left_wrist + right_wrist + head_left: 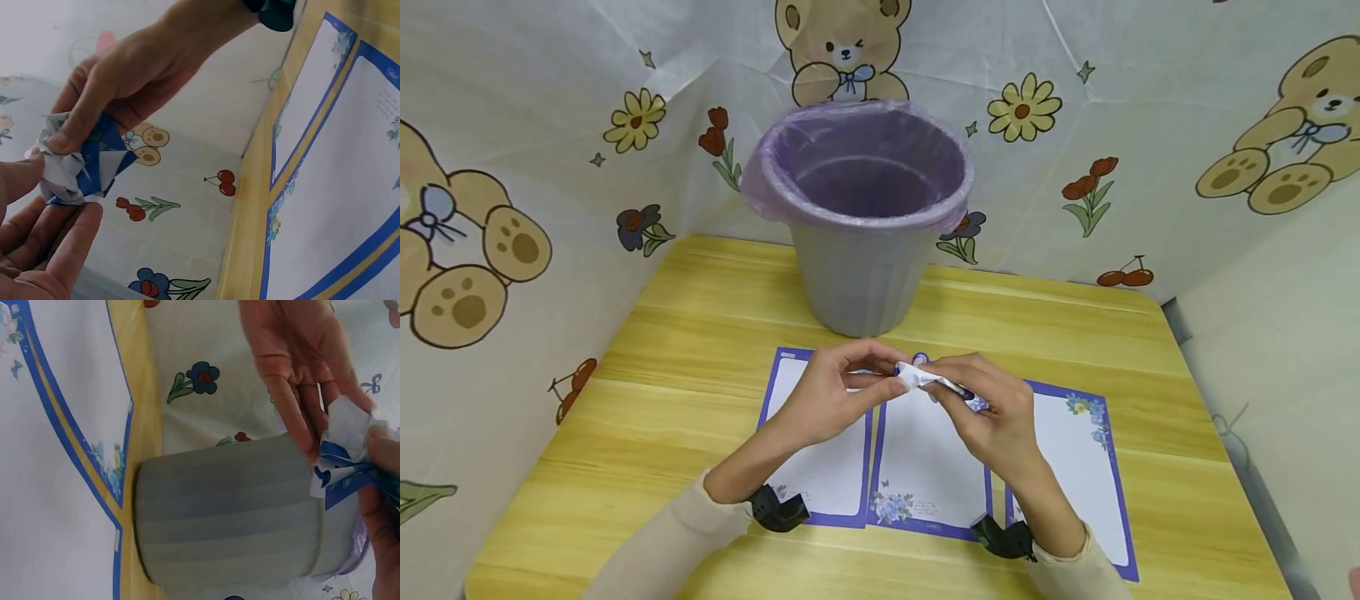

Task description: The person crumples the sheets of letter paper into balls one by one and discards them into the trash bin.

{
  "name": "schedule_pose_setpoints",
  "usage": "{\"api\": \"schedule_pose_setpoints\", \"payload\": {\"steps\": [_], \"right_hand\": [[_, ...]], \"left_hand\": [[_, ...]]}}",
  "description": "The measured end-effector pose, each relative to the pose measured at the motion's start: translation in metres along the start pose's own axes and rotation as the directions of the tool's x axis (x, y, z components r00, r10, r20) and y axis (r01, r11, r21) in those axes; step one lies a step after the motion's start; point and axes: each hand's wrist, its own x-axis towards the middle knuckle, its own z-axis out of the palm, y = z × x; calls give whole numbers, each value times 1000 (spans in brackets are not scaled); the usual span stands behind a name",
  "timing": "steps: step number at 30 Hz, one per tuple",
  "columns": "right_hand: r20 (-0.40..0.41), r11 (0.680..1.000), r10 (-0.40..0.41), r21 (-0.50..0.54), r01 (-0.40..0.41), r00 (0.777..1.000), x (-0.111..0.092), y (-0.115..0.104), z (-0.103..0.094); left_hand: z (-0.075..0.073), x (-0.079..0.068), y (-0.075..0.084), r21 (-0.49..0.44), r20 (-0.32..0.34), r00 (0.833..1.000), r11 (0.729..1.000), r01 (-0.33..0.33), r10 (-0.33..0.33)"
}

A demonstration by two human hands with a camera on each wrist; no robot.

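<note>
In the head view, the crumpled paper is held above the desk between the left hand and the right hand; its visible length slants from the left fingertips down toward the right palm, partly hidden by fingers. The bin stands beyond, the left hand in front of it and the right hand off to its right. In the left wrist view, the right grip is clamped on the paper, thumb pressing its white side, while the left thumb and fingers pinch its lower-left edge. In the right wrist view, both grips meet on the paper, which shows against the bin's upper part, well apart from the bordered sheets.
</note>
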Motion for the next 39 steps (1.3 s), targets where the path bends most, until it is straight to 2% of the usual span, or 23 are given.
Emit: {"api": "schedule_pose_setpoints", "payload": {"steps": [2,6,10,14,17,20,23,24,27,32,34,36,39], "right_hand": [[-9,1000,-3,6,3,1000,2,0,2],[-13,998,44,42,-43,999,2,-2,4],[-54,991,109,86,-104,993,-3,-5,4],[-72,968,199,171,-184,977,-5,-6,3],[-8,936,263,243,-254,965,-4,-5,-1],[131,869,334,341,-359,933,-3,-2,-10],[268,770,345,468,-434,900,-2,5,-15],[295,735,330,516,-441,897,-2,8,-14],[336,635,259,647,-422,905,-4,17,-10],[374,538,191,733,-416,907,-7,24,-6],[380,524,181,744,-416,907,-8,24,-6],[382,529,178,740,-415,907,-8,23,-6],[375,602,191,686,-410,907,-6,19,-8]], "left_hand": [[1,-1,-2,8,-20,999,1000,-24,24],[5,-2,-4,14,-60,995,997,-74,75],[12,-1,-6,50,-57,992,992,-113,116],[13,1,-7,95,-92,987,988,-123,132],[8,1,-7,93,-129,985,991,-99,111],[4,-2,-7,77,-129,987,993,-84,94],[3,-4,-6,61,-103,989,993,-101,107],[4,-5,-5,59,-91,989,992,-109,114],[6,-6,-3,81,-55,988,987,-139,144],[7,-8,-1,151,-16,978,967,-204,208],[6,-9,-1,183,2,970,954,-238,242],[6,-9,-2,221,23,959,934,-281,284],[5,-9,-3,281,46,938,896,-343,344]]}}
